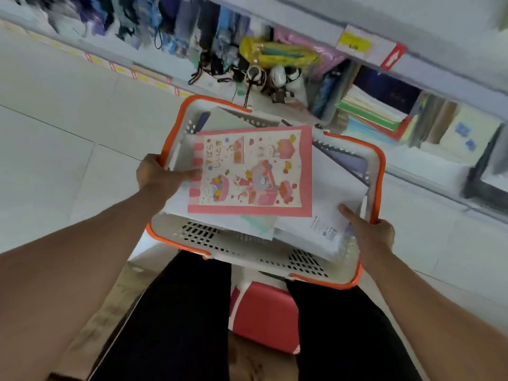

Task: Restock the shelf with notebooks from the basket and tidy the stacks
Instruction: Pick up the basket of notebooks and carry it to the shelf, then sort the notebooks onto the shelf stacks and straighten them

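Basket (pixel 242 251): matt white plastic, perforated walls, smooth orange plastic rim. Top notebook (pixel 253 171): pink printed paper cover, slight sheen. Sheets (pixel 327 204) under it: plain white matt paper. Floor (pixel 55 127): smooth pale tiles, low gloss. Stool (pixel 264 314): red, smooth, looks like plastic. Trousers (pixel 170 325): black matt cloth. Shelf edge (pixel 428 37): smooth, pale, painted-looking; material unclear.

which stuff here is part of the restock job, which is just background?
Job:
- basket, white with orange rim
- pink notebook on top of the pile
- white notebooks under it
- shelf stacks
- left hand and right hand, both at the pile

Background:
- red stool
- yellow pouch
- price tag
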`<action>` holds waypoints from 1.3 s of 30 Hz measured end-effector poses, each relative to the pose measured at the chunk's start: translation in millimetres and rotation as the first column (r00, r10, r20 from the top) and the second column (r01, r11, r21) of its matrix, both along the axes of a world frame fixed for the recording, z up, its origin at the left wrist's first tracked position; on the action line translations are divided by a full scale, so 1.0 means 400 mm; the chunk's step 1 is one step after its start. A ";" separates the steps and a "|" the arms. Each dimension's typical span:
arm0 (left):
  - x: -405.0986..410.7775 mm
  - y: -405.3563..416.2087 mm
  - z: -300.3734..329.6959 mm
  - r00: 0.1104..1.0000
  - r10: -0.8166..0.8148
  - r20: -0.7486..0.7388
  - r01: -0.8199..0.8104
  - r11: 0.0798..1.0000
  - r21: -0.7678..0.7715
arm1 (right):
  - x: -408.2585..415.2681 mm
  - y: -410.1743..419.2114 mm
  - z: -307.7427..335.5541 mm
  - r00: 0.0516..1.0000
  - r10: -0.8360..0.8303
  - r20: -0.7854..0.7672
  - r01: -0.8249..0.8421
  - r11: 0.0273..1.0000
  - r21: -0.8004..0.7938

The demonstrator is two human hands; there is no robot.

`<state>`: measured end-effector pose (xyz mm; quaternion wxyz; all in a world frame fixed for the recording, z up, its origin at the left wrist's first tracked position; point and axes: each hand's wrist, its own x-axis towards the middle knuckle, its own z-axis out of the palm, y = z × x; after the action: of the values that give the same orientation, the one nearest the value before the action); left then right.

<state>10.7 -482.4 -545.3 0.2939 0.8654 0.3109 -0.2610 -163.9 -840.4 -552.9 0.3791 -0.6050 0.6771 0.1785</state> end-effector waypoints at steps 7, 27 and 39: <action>-0.044 -0.043 -0.296 0.998 -0.048 -0.028 0.048 0.999 -0.005 | -0.076 -0.018 -0.277 0.998 -0.060 -0.027 0.057 0.994 -0.090; 0.069 -0.071 -0.563 0.998 -0.060 0.021 0.060 0.998 0.006 | 0.047 -0.050 -0.546 0.996 -0.037 0.077 0.050 0.982 -0.182; 0.051 -0.235 -0.329 0.955 -0.289 0.065 0.291 0.956 -0.028 | 0.213 0.004 -0.334 0.851 0.517 0.089 -0.518 0.855 -0.005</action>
<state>31.0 -576.5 -677.1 0.2778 0.9035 0.1668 -0.2806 -78.5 -838.7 -686.7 0.3521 -0.7684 0.4704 0.2536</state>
